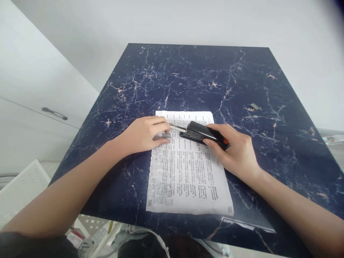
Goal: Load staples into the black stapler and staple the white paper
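My right hand (238, 147) is wrapped round a black stapler (202, 135) with a red-orange spot at its rear end. From the stapler's front a thin metal rod (177, 127) sticks out to the left, towards my left hand (149, 134). The fingers of that hand are bent, with a small grey strip (166, 135), which looks like staples, between thumb and fingers. Whether its fingertips touch the rod's end I cannot tell. Under both hands lies a printed sheet of paper (188, 204), covered in dense text columns.
The dark blue marbled table (172, 82) stands against a pale wall. A small greyish piece (254, 106) lies on it at the right. Near the front edge is a clear flat strip (247, 225). A white cabinet with a handle (54, 113) is at the left.
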Motion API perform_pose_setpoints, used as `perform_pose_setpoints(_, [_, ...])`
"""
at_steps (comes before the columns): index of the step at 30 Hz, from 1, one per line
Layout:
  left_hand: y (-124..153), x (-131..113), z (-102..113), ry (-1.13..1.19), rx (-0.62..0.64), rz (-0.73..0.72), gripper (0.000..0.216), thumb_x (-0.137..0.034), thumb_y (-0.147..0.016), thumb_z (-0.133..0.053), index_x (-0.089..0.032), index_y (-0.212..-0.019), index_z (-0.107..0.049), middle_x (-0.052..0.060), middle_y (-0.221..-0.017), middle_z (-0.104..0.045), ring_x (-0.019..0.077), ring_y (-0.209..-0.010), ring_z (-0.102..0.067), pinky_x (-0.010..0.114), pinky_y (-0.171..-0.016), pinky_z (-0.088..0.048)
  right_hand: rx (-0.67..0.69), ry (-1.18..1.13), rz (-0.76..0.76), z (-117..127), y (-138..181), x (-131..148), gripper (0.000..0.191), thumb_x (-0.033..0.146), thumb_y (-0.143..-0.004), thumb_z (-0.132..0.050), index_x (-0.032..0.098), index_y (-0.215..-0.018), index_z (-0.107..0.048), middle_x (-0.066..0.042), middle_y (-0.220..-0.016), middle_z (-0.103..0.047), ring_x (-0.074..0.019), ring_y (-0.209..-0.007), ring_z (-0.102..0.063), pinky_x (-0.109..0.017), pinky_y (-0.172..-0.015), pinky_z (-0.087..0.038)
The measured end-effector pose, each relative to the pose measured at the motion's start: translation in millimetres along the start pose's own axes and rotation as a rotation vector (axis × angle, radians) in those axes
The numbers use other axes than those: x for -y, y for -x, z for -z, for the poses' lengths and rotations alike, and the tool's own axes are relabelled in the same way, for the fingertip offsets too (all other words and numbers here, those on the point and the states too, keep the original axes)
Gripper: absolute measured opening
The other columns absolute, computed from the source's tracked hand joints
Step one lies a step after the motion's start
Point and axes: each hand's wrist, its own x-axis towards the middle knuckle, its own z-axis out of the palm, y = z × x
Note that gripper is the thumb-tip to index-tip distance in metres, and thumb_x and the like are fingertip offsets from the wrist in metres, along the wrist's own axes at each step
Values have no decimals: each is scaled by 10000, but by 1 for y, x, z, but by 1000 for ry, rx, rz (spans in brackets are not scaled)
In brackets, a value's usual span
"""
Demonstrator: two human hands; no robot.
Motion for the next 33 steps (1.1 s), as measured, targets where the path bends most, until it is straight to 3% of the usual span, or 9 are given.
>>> perform_pose_setpoints(6, [0, -3, 2, 90, 8, 41, 120, -288, -1021, -698, -195, -1092, -727, 54, -981, -779, 184, -853, -724, 325, -790, -584, 10, 6, 0, 1, 0, 0, 249, 311, -1012, -648, 249, -1248, -698, -85, -1025, -755, -247, -785, -695, -406, -670, -566])
perform_pose_setpoints(11, [-4, -6, 10, 335, -155, 112, 240, -258, -1030, -683, -227, -1255, -759, 66, -1047, -776, 154, -864, -734, 307, -815, -619, 8, 13, 6, 1, 0, -2, 256, 306, -1005, -658, 241, -1250, -700, -77, -994, -748, -234, -760, -676, -398, -668, -564])
perform_pose_setpoints(19, [-7, -10, -2, 611, -273, 296, 164, -313, -1021, -701, -220, -1145, -753, 73, -1040, -757, 185, -934, -730, 336, -829, -633, 12, -3, 13, 3, -2, 0, 250, 305, -1006, -649, 258, -1247, -696, -79, -997, -752, -244, -777, -686, -419, -689, -586])
perform_pose_setpoints(24, [-7, -16, -5, 568, -285, 318, 224, -318, -1026, -686, -247, -1229, -751, 58, -1042, -775, 179, -904, -732, 331, -791, -640, 24, -23, -8, 3, -3, 2, 245, 309, -1010, -639, 274, -1244, -700, -71, -966, -737, -247, -782, -684, -422, -684, -587])
perform_pose_setpoints(33, [-7, -20, -2, 372, -334, 239, 65, -307, -938, -817, -289, -998, -801, 3, -991, -833, 192, -904, -783, 379, -862, -648, 68, -93, 36, 6, -2, 2, 238, 316, -1019, -632, 263, -1235, -719, -64, -1010, -770, -248, -831, -714, -420, -702, -588])
